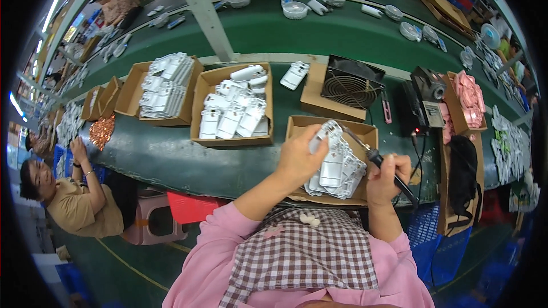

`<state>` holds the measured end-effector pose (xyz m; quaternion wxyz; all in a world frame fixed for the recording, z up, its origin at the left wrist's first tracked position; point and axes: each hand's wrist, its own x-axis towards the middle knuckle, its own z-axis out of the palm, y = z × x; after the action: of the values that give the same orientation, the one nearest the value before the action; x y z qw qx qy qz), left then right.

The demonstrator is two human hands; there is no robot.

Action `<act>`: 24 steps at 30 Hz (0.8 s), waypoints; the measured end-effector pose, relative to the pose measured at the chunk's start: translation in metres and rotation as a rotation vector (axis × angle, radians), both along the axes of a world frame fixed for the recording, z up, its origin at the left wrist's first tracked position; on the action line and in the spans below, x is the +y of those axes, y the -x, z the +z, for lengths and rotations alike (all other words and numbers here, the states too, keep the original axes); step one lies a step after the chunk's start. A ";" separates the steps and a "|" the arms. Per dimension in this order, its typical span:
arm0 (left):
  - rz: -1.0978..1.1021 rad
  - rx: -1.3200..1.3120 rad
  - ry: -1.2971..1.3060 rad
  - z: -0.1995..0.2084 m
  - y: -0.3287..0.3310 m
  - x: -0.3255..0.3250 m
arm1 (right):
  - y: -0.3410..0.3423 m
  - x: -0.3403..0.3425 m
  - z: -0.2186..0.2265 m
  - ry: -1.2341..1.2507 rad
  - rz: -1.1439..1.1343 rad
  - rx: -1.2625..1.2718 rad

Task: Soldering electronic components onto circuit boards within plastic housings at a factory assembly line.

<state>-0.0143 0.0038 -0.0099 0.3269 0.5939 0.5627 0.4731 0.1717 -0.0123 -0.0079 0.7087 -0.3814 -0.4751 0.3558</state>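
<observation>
My left hand (299, 158) grips the upper end of a white plastic housing (331, 131), which is tilted above an open cardboard box (295, 125). More white housings (335, 172) lie stacked in that box, just below the held one. In my right hand (389, 177) is a soldering iron (375, 157) with a black handle, held like a pen. Its thin metal tip points up and left toward the held housing; whether it touches is too small to tell.
Two cardboard boxes of white housings (233, 111) (166, 88) stand to the left, near a pile of copper-coloured pieces (102, 131). A black fan (354, 86) sits beyond my box. To the right are a black powered unit (415, 108) and pink parts (469, 100). A co-worker (85, 199) sits at left.
</observation>
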 end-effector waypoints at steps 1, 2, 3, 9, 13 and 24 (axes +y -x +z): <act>0.017 0.174 -0.181 0.004 0.004 -0.003 | 0.000 -0.001 0.001 0.011 -0.007 0.035; 0.031 0.350 -0.359 0.009 0.008 -0.006 | -0.001 -0.002 -0.001 0.011 0.007 0.031; 0.060 0.433 -0.359 0.016 0.010 -0.013 | 0.000 -0.001 -0.001 0.008 0.003 0.038; 0.107 0.771 0.135 0.022 0.038 -0.058 | -0.005 -0.001 -0.002 0.005 -0.010 0.068; -0.068 0.707 0.314 0.002 0.054 -0.060 | -0.005 0.002 0.002 0.001 0.030 0.168; -0.259 0.154 0.334 0.063 0.106 -0.069 | -0.072 -0.029 0.030 -0.112 -0.343 0.336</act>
<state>-0.1199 -0.0654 0.0532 0.4349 0.6332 0.5754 0.2809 0.2436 -0.0410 0.0218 0.8478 -0.3521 -0.2977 0.2620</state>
